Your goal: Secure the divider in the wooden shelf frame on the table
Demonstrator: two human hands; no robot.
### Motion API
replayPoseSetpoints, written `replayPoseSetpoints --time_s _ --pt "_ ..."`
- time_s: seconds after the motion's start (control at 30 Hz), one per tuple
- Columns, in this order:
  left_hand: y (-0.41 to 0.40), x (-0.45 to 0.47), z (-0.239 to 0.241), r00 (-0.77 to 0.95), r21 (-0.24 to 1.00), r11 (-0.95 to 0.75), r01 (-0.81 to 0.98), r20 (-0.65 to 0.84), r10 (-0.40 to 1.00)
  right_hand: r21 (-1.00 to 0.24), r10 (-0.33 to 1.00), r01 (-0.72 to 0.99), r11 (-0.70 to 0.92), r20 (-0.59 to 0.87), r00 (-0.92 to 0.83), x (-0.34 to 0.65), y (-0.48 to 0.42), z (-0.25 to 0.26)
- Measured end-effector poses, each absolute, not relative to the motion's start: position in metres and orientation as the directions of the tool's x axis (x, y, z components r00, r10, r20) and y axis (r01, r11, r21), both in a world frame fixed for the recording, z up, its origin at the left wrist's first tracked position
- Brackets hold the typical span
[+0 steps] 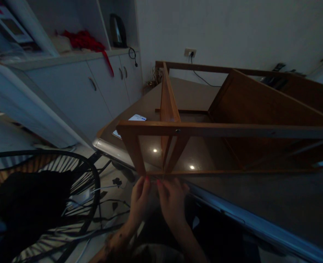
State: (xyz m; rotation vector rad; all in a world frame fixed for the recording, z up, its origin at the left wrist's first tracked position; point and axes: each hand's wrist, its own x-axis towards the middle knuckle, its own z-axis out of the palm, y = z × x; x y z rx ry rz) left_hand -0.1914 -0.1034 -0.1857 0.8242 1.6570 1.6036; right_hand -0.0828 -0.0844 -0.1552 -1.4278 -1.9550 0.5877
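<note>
My left hand (140, 195) is at the table's near edge, thumb and fingers pinched together beside the lower end of a wooden rack's leg. Just to its right, my right hand (173, 197) pinches in the same way, fingertips close to the left ones. Something thin and pale seems to lie between the fingertips, too small and dim to name. The brown wooden rack (150, 128) lies on the table (273, 197), with slats and panels reaching to the right. A metal fitting (178, 130) shows in its upper front rail.
Partly behind the rack lies a phone (137, 117). A black wire-frame chair (95, 175) with dark cloth stands at the left, cables on the floor beside it. White cabinets (68, 87) hold a kettle (117, 31) and red cloth (84, 40). A plugged cord (202, 78) runs down the wall.
</note>
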Motion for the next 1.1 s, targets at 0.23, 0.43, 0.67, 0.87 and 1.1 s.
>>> replayPoseSetpoints --time_s 0.23,0.43,0.67,0.87,1.1 --pt "-0.105 -0.186 -0.162 -0.528 0.998 -0.046 -0.047 0.014 0.849 -0.605 0.919 0.715 0.350 0.372 -0.135 -0.077 -0.081 -0.155" --pt "-0.106 -0.182 -0.152 -0.562 0.998 -0.059 -0.024 0.035 0.826 -0.459 0.811 0.752 0.473 0.560 -0.168 -0.073 -0.078 -0.153" --pt "-0.106 -0.185 -0.148 -0.509 0.981 -0.081 0.174 0.160 0.846 -0.445 0.796 0.754 0.483 0.582 -0.167 -0.068 -0.075 -0.152" --pt "-0.100 -0.188 -0.138 -0.430 0.899 -0.044 0.436 0.251 0.867 -0.444 0.773 0.717 0.537 0.600 -0.207 -0.067 -0.070 -0.156" --pt "-0.089 -0.187 -0.135 -0.336 0.847 -0.094 0.523 0.306 0.891 -0.456 0.744 0.652 0.606 0.615 -0.261 -0.065 -0.073 -0.151"
